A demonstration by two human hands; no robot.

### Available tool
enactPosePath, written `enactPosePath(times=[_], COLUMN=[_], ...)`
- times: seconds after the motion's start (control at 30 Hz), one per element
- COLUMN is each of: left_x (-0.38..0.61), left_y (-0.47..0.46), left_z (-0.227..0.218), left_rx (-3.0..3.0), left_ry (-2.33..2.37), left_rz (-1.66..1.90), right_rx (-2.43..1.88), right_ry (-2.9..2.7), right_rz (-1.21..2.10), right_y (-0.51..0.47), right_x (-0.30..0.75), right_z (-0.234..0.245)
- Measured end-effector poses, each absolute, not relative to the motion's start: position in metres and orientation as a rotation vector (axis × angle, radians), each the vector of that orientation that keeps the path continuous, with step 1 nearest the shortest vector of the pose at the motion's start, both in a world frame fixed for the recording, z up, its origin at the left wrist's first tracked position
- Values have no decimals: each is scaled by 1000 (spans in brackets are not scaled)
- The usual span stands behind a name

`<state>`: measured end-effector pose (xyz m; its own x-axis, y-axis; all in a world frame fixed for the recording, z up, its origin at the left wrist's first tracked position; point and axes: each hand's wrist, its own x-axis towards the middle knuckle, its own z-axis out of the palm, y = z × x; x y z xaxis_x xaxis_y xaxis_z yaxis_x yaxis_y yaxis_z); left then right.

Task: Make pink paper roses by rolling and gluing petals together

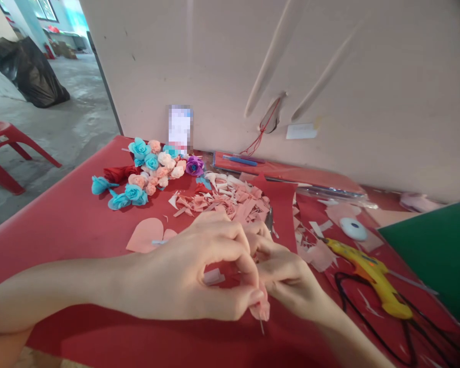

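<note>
My left hand [214, 271] pinches a small pink paper flower [263, 305] between thumb and finger, low in the middle of the view. A thin stem pokes out below the flower. Close against it, my right hand [283, 271] has its fingers curled in at the flower's upper side, its fingertips partly hidden behind the left hand. Heart-shaped pink paper petals [147, 235] lie on the red table just left of my hands. Beyond them spreads a heap of pink paper scraps [230, 197].
Finished blue, pink, white and purple paper flowers [151, 162] cluster at the table's back left. A yellow glue gun [368, 276] with a black cord lies right, by a round white object [353, 229] and green sheet [433, 255]. A pale panel [214, 66] rises behind.
</note>
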<state>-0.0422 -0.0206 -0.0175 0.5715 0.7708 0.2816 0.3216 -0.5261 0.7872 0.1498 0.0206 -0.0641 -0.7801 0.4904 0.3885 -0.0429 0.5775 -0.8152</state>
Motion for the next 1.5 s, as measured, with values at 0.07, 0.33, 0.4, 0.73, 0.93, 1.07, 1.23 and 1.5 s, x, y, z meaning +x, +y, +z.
enactPosePath(times=[0.07, 0.33, 0.4, 0.73, 0.93, 1.07, 1.23, 1.5], left_x=[-43, -42, -42, -40, -43, -42, -41, -42], left_y=[-21, -20, -19, -16, -13, -14, -14, -15], left_z=[-16, -11, -11, -12, -16, -17, -19, -15], left_rx=[2094, 2057, 2025, 1957, 1852, 1826, 1843, 1870], left_ry=[859, 848, 876, 885, 883, 864, 822, 775], left_rz=[811, 787, 805, 724, 932, 1015, 1070, 1051], right_rx=[-347, -364, -356, -386, -469, -543, -551, -556], right_ry=[-2207, -2228, -2234, -2242, -1829, -1459, -1336, -1302], right_rz=[1153, 1131, 1136, 1148, 1577, 1821, 1870, 1893], right_y=[20, 19, 19, 16, 8, -1, -7, -10], right_x=[150, 146, 146, 146, 143, 135, 128, 125], right_z=[-65, -59, -58, -56, -63, -65, -64, -59])
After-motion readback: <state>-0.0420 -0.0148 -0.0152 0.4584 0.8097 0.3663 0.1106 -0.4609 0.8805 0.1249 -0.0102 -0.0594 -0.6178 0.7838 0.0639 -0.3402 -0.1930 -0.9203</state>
